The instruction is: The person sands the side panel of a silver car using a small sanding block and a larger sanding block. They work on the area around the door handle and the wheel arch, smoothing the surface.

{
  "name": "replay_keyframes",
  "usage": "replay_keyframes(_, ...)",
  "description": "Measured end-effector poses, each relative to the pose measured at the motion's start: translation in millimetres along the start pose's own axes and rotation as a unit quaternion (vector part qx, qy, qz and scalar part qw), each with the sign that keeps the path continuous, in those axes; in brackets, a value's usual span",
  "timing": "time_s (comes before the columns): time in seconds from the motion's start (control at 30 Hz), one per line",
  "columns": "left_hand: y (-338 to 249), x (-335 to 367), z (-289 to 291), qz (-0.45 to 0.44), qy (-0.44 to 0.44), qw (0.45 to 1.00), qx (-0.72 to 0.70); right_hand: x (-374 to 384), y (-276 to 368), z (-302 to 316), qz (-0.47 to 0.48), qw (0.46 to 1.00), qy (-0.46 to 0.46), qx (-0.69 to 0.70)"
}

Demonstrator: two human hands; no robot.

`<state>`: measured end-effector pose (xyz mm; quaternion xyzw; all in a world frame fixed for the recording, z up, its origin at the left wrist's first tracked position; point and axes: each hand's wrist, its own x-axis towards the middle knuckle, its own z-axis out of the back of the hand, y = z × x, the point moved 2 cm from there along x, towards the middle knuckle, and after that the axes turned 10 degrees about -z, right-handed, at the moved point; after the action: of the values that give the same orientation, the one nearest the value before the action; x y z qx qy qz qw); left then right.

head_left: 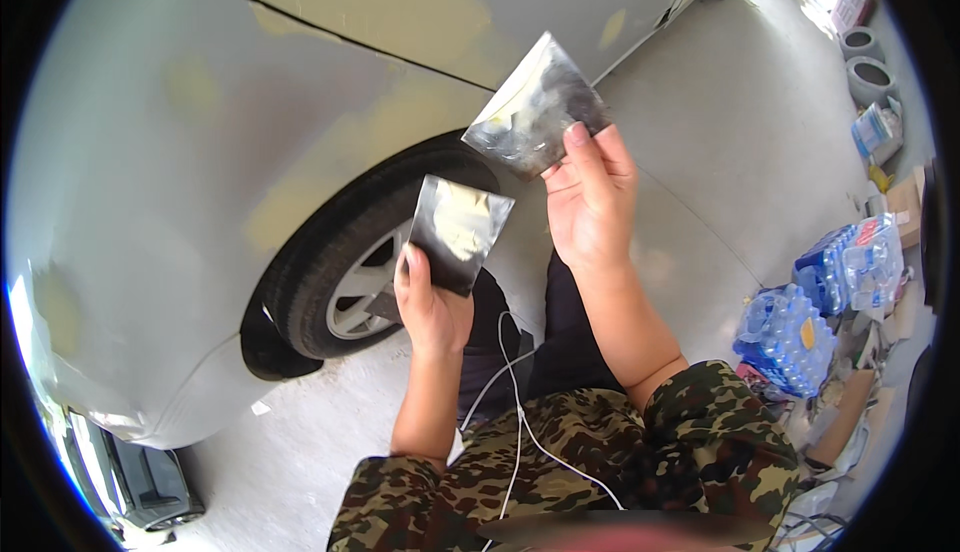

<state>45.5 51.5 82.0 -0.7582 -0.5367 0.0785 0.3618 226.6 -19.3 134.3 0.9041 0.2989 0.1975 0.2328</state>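
Note:
My left hand point(432, 310) is closed around the lower end of a flat metal filler spreader point(462, 274), with a blob of pale cream putty point(466, 222) on its upper face. Higher and to the right, my right hand point(594, 187) pinches the lower corner of a second, wider putty spreader point(545, 102), thumb on top. Its face is smeared dark and pale, with cream along the upper left edge. The two spreaders are apart. Ahead and to the left is a grey car body panel point(230, 142) with yellowish filler patches point(330, 167); neither tool touches it.
Below the panel, the car's wheel point(355, 282) sits in its arch near my left hand. White cables point(515, 392) hang over my camouflage shirt. On the right, shrink-wrapped bottle packs point(790, 342), cardboard point(842, 417) and grey ring-shaped objects point(870, 82) line the floor. Another dark vehicle point(150, 482) shows lower left.

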Motion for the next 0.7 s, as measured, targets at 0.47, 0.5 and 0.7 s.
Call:
replay_keyframes(0.47, 10, 25, 26, 0.034, -0.073, 0.993, 0.087, -20, 1, 28, 0.091, 0.803, 0.045, -0.587)
replay_keyframes(0.5, 14, 23, 23, -0.007, -0.048, 0.995, 0.091, -23, 0, 27, 0.126, 0.807, 0.016, -0.577)
replay_keyframes(0.7, 27, 20, 13, -0.102, 0.013, 0.956, 0.273, -38, -38, 4, 0.200, 0.785, 0.077, -0.581)
